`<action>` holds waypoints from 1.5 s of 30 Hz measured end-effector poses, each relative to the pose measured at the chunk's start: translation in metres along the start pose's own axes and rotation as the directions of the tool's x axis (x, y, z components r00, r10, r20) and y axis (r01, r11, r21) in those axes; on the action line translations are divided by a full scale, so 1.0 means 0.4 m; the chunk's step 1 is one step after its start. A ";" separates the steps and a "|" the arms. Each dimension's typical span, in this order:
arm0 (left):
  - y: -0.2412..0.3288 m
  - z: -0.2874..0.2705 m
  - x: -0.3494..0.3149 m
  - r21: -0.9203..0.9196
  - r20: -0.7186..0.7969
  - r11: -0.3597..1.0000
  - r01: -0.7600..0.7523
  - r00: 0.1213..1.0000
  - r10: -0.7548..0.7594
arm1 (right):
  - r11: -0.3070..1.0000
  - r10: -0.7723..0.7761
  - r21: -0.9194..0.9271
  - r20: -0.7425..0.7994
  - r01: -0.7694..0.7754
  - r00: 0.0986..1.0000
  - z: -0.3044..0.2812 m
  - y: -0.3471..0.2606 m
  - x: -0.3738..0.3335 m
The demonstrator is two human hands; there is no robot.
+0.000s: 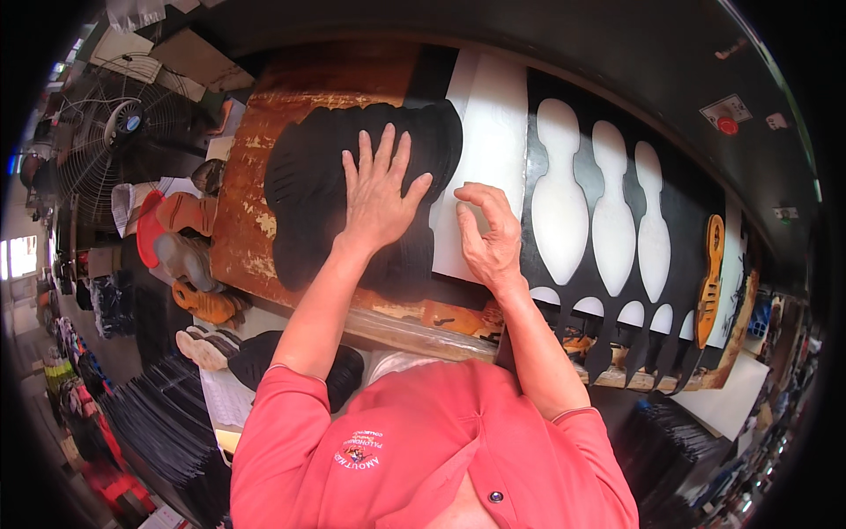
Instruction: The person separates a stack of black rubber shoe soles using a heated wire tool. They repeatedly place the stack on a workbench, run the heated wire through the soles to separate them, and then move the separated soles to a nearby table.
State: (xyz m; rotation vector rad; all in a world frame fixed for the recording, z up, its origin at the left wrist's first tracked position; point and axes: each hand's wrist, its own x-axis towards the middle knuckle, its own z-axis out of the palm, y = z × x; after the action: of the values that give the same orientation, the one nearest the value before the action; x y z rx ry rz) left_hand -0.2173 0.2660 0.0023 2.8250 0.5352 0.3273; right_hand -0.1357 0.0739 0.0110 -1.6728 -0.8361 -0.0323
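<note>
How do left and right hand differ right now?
Fingers: the left hand is spread flat; the right hand is bent, thumb and fingertips apart.
Place: the left hand lies on the black sheet material; the right hand is by the white strip, contact unclear.
Shared: both are bare, with nothing visibly gripped.

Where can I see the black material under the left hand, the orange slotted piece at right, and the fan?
Black material (308,189), head view, left part of its top.
Orange slotted piece (710,279), head view, its middle.
Fan (129,122), head view, its central hub.
</note>
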 end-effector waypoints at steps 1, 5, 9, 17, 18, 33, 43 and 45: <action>0.007 0.010 0.000 -0.008 -0.003 1.000 0.007 1.000 -0.007 | 1.000 0.006 0.005 0.001 -0.006 1.000 -0.010 0.007 0.000; 0.018 0.033 0.003 -0.018 -0.029 1.000 0.007 1.000 -0.007 | 0.999 0.043 0.007 0.022 -0.043 0.999 -0.038 0.031 -0.009; 0.045 0.005 0.016 0.013 -0.005 1.000 0.021 1.000 -0.021 | 0.998 0.060 -0.018 0.013 -0.060 0.998 -0.055 0.020 -0.005; 0.062 -0.151 0.037 -0.273 0.135 0.960 0.059 0.991 -0.023 | 0.504 0.283 0.793 0.224 -0.343 0.933 -0.270 -0.359 0.197; 0.033 -0.173 0.034 -0.411 0.092 0.909 0.064 0.995 -0.028 | 0.454 0.132 0.844 0.253 -0.285 0.959 -0.310 -0.451 0.208; -0.354 -0.292 -0.210 -0.125 -0.165 0.933 0.338 0.920 -0.355 | 0.838 -0.462 -0.305 0.041 0.451 0.886 -0.099 -0.713 0.849; -0.708 -0.148 -0.373 -0.755 -0.326 0.652 0.071 0.823 -0.466 | 0.469 -0.121 -0.788 0.391 0.400 0.912 0.355 -0.445 0.957; -0.747 -0.142 -0.394 -0.824 -0.326 0.566 0.013 0.806 -0.493 | 0.442 -0.106 -0.811 0.378 0.384 0.920 0.379 -0.409 0.942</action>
State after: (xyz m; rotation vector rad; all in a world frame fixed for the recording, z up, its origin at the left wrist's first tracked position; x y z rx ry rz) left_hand -0.4731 0.4864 -0.0550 1.7013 0.6882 1.0182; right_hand -0.0056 0.3999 0.2728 -2.5521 -1.4379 -0.5461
